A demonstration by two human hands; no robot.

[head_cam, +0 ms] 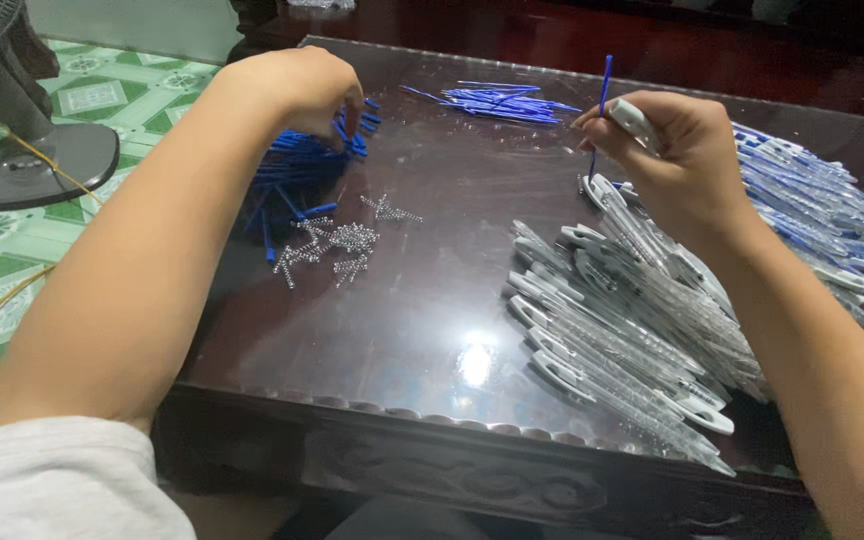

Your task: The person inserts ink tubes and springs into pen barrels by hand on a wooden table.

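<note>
The right hand holds a clear pen barrel and blue refill; the left hand pinches blue tips; loose springs on the worktop could scatter if bumped.

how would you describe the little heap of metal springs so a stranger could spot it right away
Start at the dark glossy table and go to its left half. Just below the left hand, which reaches into a pile of blue pen parts, lies the heap of springs. They are tiny silvery coils, the only metal bits among blue plastic and clear pen barrels.
</note>
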